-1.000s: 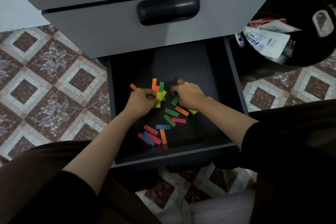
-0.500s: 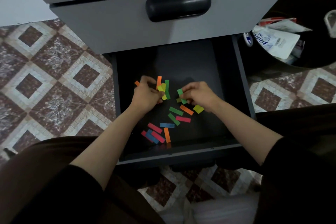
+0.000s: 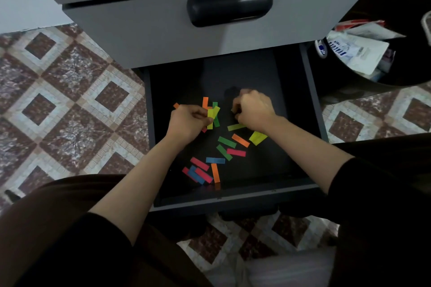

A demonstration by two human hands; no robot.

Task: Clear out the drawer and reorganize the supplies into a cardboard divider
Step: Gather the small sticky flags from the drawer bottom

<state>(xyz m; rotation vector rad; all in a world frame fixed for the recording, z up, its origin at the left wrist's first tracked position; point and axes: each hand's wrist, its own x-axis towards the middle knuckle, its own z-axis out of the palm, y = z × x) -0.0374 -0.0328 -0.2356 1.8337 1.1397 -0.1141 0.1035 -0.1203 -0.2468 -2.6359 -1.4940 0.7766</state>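
Gathering looks to be the step in hand. The left hand (image 3: 189,121) has its grip closed round a bunch of paper strips (image 3: 213,114), yellow, orange and green, near the middle of the open drawer (image 3: 233,199). The right hand (image 3: 254,109) sits just beside it, knuckles up and fingers curled downward; whether its grip pinches anything cannot be told.

The loose strips (image 3: 226,141) lie on the drawer floor on the person's side of both hands, toward the drawer front. Nearest is a yellow-green strip (image 3: 235,127), touching the heel of the right hand, with its long axis running almost straight across the drawer. A wider yellow piece (image 3: 257,137) lies just beside that wrist. The right hand is the nearer and probably freer one, so it would likely draw back toward the body to reach them.

A red and blue cluster (image 3: 198,173) lies by the front wall beside the left forearm, well apart from both hands. No cardboard divider is in view.
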